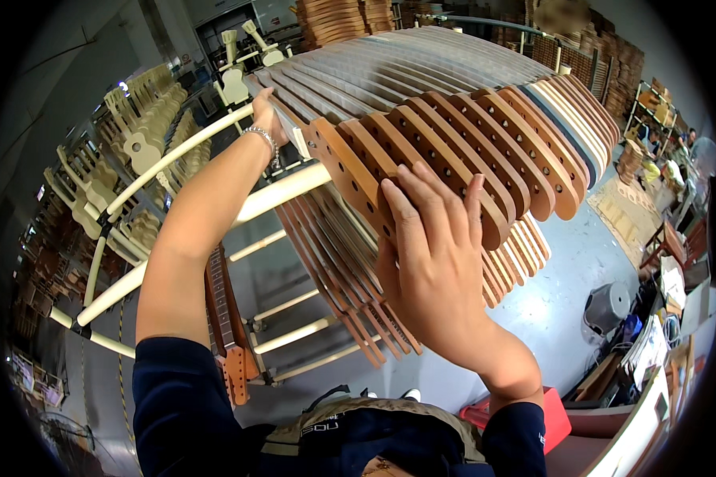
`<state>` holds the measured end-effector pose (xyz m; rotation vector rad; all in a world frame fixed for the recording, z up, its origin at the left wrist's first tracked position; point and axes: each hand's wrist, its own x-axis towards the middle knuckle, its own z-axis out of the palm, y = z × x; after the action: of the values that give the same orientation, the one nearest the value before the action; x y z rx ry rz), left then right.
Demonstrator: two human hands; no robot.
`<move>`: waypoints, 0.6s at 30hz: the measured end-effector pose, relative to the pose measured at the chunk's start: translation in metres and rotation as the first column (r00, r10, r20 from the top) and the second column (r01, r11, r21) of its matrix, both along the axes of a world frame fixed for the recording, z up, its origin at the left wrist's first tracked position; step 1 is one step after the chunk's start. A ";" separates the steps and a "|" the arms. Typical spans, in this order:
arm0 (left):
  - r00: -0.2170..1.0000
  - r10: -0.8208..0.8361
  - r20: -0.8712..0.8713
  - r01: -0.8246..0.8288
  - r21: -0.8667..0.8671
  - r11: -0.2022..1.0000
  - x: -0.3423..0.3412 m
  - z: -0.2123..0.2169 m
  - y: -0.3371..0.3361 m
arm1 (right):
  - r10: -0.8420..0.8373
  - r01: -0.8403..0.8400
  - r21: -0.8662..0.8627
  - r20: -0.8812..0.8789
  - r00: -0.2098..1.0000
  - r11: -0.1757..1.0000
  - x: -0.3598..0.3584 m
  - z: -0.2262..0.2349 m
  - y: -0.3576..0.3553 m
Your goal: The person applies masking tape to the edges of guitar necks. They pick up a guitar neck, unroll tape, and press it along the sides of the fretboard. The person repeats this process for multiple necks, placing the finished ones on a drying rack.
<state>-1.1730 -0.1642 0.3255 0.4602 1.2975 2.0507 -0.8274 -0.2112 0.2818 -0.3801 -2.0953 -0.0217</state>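
A row of guitar necks with brown, drilled headstocks (525, 151) lies side by side on a cream tubular rack (282, 193). At the far left end of the nearest neck (338, 163), my left hand (267, 119) is closed around its edge, with some fingers hidden behind the wood. My right hand (437, 246) lies over the near ends of the closest headstocks. Its fingers are stretched out and spread, and the thumb is partly hidden. More necks (318, 266) hang on a lower level below my hands.
Pale guitar bodies (147, 147) stand in rows at the left. A single neck with a dark fretboard (223, 310) leans beside my left forearm. At the right are a grey bin (607, 308), a red container (556, 421) and cluttered shelving. Stacked wood (338, 24) rises at the back.
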 end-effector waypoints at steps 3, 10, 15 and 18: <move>0.999 -0.042 -0.010 0.042 0.028 0.999 -0.010 -0.004 0.005 | -0.013 0.011 -0.030 -0.045 0.999 0.999 0.003 0.000 0.002; 0.991 -0.096 0.089 0.115 -0.242 0.964 -0.004 0.002 -0.004 | 0.045 -0.062 -0.057 -0.258 0.965 0.996 0.041 -0.028 -0.020; 0.941 0.340 0.003 -0.337 -0.129 0.933 0.000 0.027 -0.016 | -0.204 0.110 -0.312 -0.287 0.936 0.944 0.093 -0.100 -0.050; 0.907 0.420 -0.012 -0.412 0.172 0.895 -0.009 0.055 -0.040 | -0.385 0.219 -0.550 -0.205 0.900 0.806 0.123 -0.151 -0.078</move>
<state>-1.1815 -0.2045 0.3802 0.3243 1.3484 2.5336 -0.7042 -0.2895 0.1304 -0.9858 -1.6810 0.3974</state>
